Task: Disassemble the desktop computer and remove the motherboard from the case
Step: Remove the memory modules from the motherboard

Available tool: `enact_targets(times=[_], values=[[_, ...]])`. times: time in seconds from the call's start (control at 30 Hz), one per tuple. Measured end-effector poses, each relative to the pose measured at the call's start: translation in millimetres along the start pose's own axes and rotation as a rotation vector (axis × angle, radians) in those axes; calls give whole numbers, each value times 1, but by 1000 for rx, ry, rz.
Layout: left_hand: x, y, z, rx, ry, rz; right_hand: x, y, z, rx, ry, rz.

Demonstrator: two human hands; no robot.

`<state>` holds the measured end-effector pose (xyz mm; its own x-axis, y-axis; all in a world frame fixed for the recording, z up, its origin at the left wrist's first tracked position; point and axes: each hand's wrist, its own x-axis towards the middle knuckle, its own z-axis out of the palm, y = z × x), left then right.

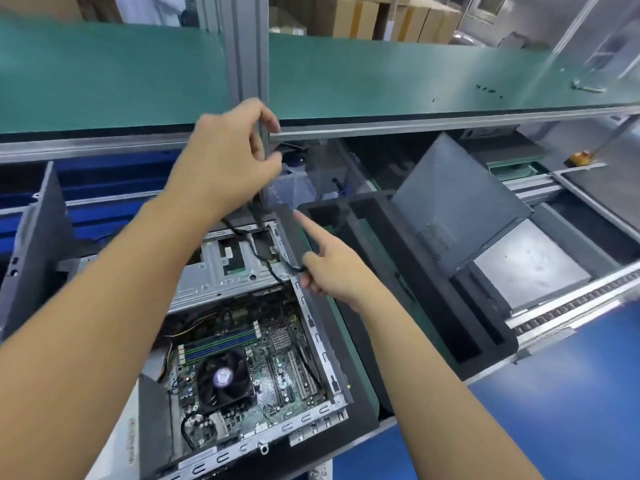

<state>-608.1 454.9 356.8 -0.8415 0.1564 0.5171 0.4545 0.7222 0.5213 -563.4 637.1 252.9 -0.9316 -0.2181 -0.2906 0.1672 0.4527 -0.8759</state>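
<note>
The green-matted workbench [363, 379] carries the open computer case [239, 275], which lies flat just beneath the fingers [311, 230] of the right hand [332, 268]. To the right of those fingers a black foam tray [433, 306] rests on the bench, with a grey side panel [457, 202] tilted up in it.

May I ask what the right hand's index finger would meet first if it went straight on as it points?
Probably the black panel, right at the fingertip; beyond it, the black cable below the left hand. Depth unclear.
</note>
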Motion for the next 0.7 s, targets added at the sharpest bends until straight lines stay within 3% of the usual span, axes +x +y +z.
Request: enact_targets(times=[0.13, 0.23, 0.37, 0.47, 0.6, 0.7], values=[[19, 19, -15, 44, 36, 143, 8, -20, 14, -209, -127, -45], [22, 23, -8, -11, -12, 98, 11, -24, 29, -47, -253, 9], [15, 16, 11, -169, -77, -123, 13, -17, 45, 72, -305, 50], [13, 10, 17, -477, -111, -430, 17, -7, 48, 176, -178, 58], [15, 6, 17, -835, -235, -676, 21, 6, 43, 440, 4, 41], [13, 5, 23, -979, -259, -740, 16, 7, 34, 1012, -47, 83]])
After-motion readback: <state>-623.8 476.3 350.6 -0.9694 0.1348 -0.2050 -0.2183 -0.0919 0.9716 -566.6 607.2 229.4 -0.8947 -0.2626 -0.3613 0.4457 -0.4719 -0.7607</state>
